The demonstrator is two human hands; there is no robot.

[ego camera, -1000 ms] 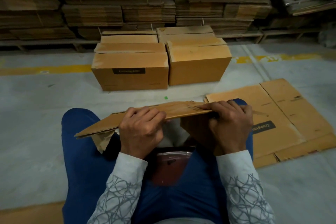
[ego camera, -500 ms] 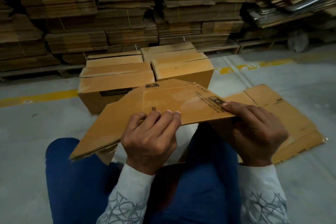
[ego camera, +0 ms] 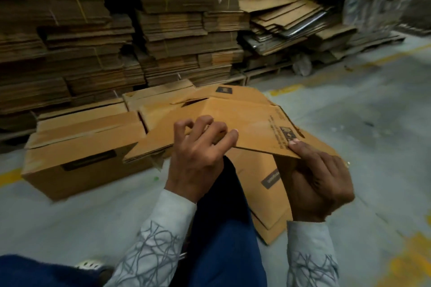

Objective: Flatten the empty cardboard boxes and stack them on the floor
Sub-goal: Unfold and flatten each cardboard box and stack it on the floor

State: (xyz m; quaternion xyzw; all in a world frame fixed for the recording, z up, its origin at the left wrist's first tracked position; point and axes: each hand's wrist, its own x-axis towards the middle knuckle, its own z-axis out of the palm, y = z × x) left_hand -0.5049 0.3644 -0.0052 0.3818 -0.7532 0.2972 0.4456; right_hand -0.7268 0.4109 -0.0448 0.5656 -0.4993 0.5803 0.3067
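Observation:
A flattened brown cardboard box (ego camera: 245,121) is held in the air above my knees, tilted up toward me. My left hand (ego camera: 198,158) grips its near edge at the middle, fingers curled over the top face. My right hand (ego camera: 319,184) holds its near right corner from below, thumb on the printed label. Under my right hand another flattened box (ego camera: 263,193) lies on the floor. Two closed, unflattened boxes (ego camera: 77,147) stand on the floor to the left and behind the held box, partly hidden by it.
Tall stacks of flattened cardboard (ego camera: 93,42) on pallets line the back wall. Loose sheets (ego camera: 291,18) lean at the back right. Grey concrete floor (ego camera: 373,112) with yellow lines stretches to the right. My blue trouser legs (ego camera: 224,240) fill the lower middle.
The held box has swung to the right and tilted up more, over the flat box on the floor. The view has turned rightward and closer. Both hands keep their hold.

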